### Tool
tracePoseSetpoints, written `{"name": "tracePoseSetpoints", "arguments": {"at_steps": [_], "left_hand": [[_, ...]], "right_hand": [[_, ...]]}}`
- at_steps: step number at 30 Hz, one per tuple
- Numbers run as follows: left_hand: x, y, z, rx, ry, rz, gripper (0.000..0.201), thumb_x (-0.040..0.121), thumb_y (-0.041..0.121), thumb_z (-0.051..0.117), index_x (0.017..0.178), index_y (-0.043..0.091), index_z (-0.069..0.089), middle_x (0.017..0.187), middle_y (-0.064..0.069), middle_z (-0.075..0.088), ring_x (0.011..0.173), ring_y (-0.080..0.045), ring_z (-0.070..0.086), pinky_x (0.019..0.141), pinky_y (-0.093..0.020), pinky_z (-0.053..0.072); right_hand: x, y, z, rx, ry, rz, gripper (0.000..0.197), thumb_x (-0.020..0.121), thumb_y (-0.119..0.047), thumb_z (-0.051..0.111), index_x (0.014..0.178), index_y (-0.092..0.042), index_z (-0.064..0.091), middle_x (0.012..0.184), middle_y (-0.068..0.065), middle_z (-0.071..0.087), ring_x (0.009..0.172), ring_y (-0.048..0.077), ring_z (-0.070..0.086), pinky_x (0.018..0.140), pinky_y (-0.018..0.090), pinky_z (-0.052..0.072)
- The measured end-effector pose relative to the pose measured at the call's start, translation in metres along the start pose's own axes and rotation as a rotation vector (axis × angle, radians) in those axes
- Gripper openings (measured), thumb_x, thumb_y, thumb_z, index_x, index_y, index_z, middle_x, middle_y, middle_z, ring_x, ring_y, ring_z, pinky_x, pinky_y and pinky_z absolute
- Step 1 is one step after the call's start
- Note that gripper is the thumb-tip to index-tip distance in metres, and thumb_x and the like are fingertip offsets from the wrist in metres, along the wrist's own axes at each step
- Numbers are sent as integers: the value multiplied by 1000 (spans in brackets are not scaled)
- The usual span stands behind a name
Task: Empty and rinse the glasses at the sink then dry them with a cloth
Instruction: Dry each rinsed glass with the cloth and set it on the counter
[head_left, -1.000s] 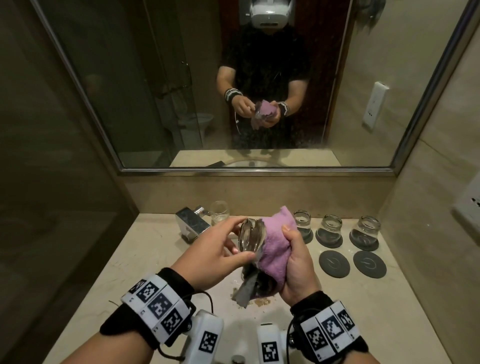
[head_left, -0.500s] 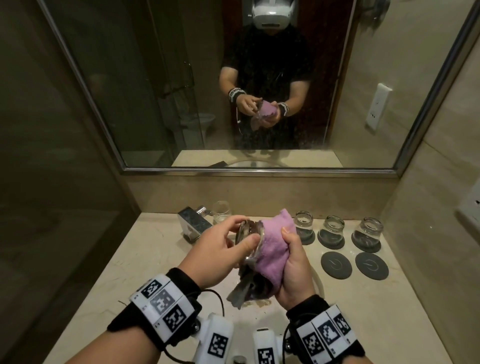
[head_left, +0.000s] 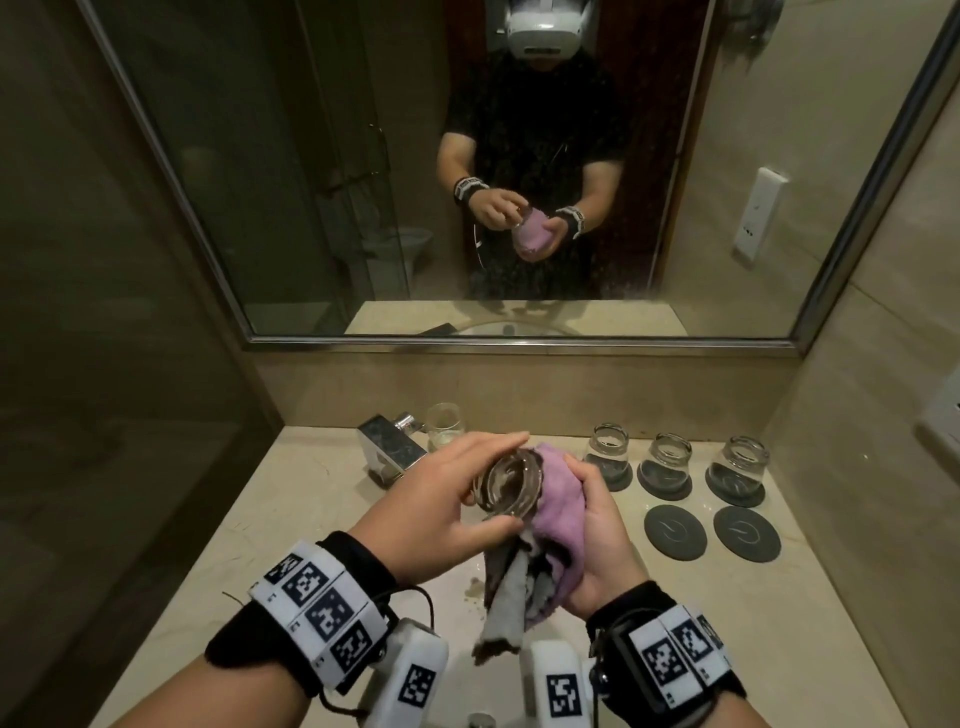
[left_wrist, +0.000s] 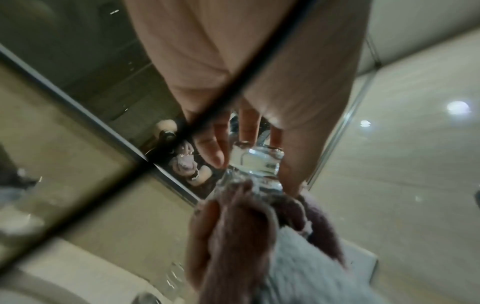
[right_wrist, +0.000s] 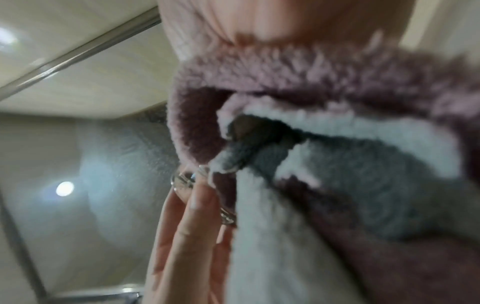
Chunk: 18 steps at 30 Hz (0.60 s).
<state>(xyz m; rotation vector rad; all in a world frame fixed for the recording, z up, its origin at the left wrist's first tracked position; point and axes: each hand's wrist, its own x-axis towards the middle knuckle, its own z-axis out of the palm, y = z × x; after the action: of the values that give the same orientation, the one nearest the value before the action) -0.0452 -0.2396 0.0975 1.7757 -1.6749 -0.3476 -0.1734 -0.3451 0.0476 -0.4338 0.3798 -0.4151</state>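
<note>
A clear glass (head_left: 511, 486) lies on its side above the counter, its mouth toward me. My left hand (head_left: 457, 499) grips its rim with fingers above and thumb below. My right hand (head_left: 597, 535) holds a purple and grey cloth (head_left: 556, 504) wrapped round the glass body, with a grey tail hanging down. In the left wrist view my fingers (left_wrist: 213, 148) pinch the glass (left_wrist: 255, 162) over the cloth (left_wrist: 233, 236). The right wrist view shows the cloth (right_wrist: 337, 164) up close and the glass rim (right_wrist: 187, 181).
Three glasses stand upside down on dark coasters (head_left: 608, 457) at the back right, with two bare coasters (head_left: 675, 531) in front. A chrome faucet (head_left: 387, 447) and an upright glass (head_left: 444, 426) stand at the back. A mirror (head_left: 311, 182) covers the wall; the sink rim (head_left: 480, 719) is below my wrists.
The glass has turned so its mouth faces me more fully. My left fingers have shifted over the rim. The cloth has moved round the body.
</note>
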Motion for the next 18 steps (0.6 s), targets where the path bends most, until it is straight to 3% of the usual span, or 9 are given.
{"name": "tracePoseSetpoints", "arguments": {"at_steps": [2,5,8,9,12,15,18], "left_hand": [[1,3,6,-129,35,-121,83,77,39,80,146,42,34,124,31,51,113,10,52,95,-14,44],[7,-2,16,-351,27,-253,69,69,40,84,131,37,52,115,20,66,109,3,60,99,-29,48],[7,-5,15,-405,39,-289,53,68,27,88,112,38,60,108,21,69,104,5,62,92,-20,44],[7,-6,15,-409,59,-289,53,66,28,89,110,38,61,107,21,69,104,4,62,92,-20,45],[6,-8,14,-531,167,-307,57,57,41,87,108,30,64,104,8,72,101,-11,68,94,-35,53],[8,-9,11,-685,272,-341,47,56,41,84,99,31,67,101,-1,74,98,-23,70,88,-45,56],[9,-11,4,-718,357,-395,40,57,48,81,94,42,68,107,-3,72,100,-24,70,76,-41,59]], "right_hand": [[-1,2,0,10,2,23,46,90,-45,45,98,-8,73,91,15,70,79,26,67,76,37,53],[-1,6,2,23,35,43,46,85,-43,53,107,-6,69,99,16,68,86,29,66,84,40,51],[-2,7,0,-11,24,28,51,90,-46,46,100,-5,74,103,17,70,86,28,68,83,39,52],[-2,7,-2,-23,16,31,58,95,-51,37,102,-7,75,110,19,69,92,30,68,87,41,51],[-3,8,-8,-30,47,45,71,97,-61,19,114,-15,71,126,22,62,108,35,65,93,46,50],[-2,6,-15,27,112,44,76,96,-64,18,122,-11,66,126,25,61,110,40,63,91,49,50],[-4,-3,-23,94,165,18,81,93,-67,24,126,-2,60,124,31,60,110,48,59,104,54,36]]}}
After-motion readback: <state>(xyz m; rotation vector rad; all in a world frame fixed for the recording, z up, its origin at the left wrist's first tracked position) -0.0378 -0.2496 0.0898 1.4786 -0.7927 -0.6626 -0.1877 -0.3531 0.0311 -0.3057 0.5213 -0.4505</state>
